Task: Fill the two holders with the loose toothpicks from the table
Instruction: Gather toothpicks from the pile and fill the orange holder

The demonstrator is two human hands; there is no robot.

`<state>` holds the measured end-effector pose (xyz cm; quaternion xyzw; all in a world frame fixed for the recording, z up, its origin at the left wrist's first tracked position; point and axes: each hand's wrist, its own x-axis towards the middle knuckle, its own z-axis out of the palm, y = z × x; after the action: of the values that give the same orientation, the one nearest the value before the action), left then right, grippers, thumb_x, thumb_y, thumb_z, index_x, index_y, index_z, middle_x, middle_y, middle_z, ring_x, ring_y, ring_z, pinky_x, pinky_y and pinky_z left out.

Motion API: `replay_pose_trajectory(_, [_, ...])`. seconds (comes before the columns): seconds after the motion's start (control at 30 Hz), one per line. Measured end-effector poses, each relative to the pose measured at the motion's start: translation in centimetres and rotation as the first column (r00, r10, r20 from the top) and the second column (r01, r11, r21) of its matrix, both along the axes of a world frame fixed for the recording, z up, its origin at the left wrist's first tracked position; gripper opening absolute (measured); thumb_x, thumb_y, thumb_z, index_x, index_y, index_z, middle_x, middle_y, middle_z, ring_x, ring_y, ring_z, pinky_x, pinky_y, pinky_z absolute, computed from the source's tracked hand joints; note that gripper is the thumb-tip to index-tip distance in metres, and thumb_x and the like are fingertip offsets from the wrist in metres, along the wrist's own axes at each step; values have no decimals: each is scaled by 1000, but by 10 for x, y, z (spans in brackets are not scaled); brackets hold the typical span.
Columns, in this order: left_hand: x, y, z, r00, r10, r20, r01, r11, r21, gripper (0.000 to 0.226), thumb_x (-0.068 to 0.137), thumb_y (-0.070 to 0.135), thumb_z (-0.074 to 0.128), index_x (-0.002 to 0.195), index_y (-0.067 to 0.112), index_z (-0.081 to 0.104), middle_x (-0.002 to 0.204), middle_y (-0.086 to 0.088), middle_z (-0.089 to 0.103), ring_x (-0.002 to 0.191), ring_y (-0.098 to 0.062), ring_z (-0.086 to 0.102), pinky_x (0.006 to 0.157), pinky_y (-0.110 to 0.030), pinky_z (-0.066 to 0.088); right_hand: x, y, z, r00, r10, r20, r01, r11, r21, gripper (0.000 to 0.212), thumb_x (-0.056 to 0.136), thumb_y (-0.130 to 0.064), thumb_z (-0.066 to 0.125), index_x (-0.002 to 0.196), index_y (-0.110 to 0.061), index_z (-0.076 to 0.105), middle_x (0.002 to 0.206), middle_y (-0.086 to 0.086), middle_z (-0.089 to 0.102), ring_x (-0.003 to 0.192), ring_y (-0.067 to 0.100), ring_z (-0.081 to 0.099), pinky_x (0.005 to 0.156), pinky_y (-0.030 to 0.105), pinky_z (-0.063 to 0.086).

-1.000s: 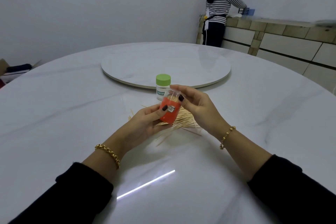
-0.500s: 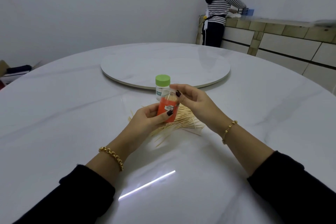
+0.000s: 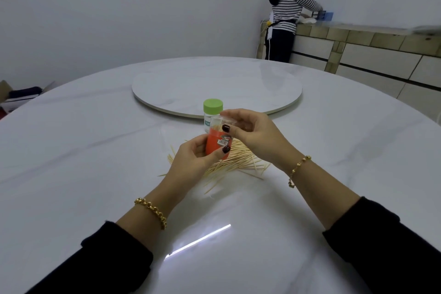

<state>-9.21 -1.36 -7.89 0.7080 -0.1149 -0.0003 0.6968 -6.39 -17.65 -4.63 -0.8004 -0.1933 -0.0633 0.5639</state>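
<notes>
- The left hand (image 3: 191, 162) grips the orange holder (image 3: 216, 143) round its lower body, thumb across the front, lifted off the table (image 3: 95, 150)
- The right hand (image 3: 255, 136) pinches the clear cap (image 3: 223, 120) at the holder's top; whether the cap is going on or coming off cannot be told
- The green-lidded holder (image 3: 213, 107) stands on the table just behind; the loose toothpicks (image 3: 238, 162) lie heaped beneath the hands
- Done well, the holder should be held upright, the base steadied firmly, the cap worked squarely; a tilt could probably spill sticks or jam the cap
</notes>
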Motion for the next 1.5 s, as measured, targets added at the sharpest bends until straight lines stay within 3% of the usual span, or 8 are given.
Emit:
replay_pose_trajectory(0.13, [1,4,0,987,-134,-90,123,985,-117,37,74,25,67,110,15,64,105,-4,73,100,-17,68,85,-24,54,-2,-1,4,994,89,-55,-89,996,10,33,99,-11,48,131,-12,54,127,0,60,117,8,56,98,22,47])
replay_pose_trajectory(0.27, [0,4,0,957,-250,-149,213,950,-228,40,76,18,64,115,8,62,111,-8,70,105,-21,66,88,-25,54,-3,-9,7,968,225,-109,-221,974,53,33,99,-14,45,130,-13,56,129,2,60,119,11,56,97,24,47])
replay_pose_trajectory(0.43, [-1,1,0,983,-143,-112,133,987,-94,49,70,25,71,117,11,63,105,-4,73,99,-19,68,87,-27,54,-1,-6,6,985,144,-97,-140,989,49,31,94,-17,57,124,-14,62,120,2,66,111,9,62,94,25,49])
replay_pose_trajectory(0.53, [-2,0,1,991,-104,-87,97,992,-80,43,67,24,73,108,17,66,101,-1,74,96,-17,70,82,-24,55,0,-3,5,992,105,-67,-102,994,46,31,89,-20,63,120,-17,63,118,2,67,110,11,63,93,28,51])
replay_pose_trajectory(0.77, [-2,3,2,991,-107,-86,98,990,-101,43,64,25,75,105,18,66,102,-3,73,98,-19,69,90,-32,52,-2,-10,10,977,189,-103,-187,982,33,32,100,-15,45,129,-14,58,129,0,61,119,8,56,96,22,48])
replay_pose_trajectory(1.03, [-1,1,1,995,-63,-75,57,995,-78,43,63,25,77,105,20,66,101,0,74,98,-17,69,87,-29,53,-3,-6,10,985,165,-52,-163,986,39,30,99,-13,45,127,-15,58,127,4,61,118,10,56,95,22,48])
replay_pose_trajectory(1.33, [2,2,-2,998,-9,-69,5,999,-52,57,66,23,79,119,11,62,105,-1,73,99,-16,68,90,-31,53,-4,-4,11,989,143,-41,-142,989,28,32,98,-14,47,128,-11,57,125,3,62,110,2,58,88,17,49])
replay_pose_trajectory(1.5, [4,2,-2,999,29,-46,-31,998,-55,52,67,18,79,116,14,63,102,1,73,96,-11,69,82,-21,54,1,-3,6,1000,25,10,-24,997,-80,37,91,-26,62,127,-17,59,115,2,66,108,13,61,94,30,51])
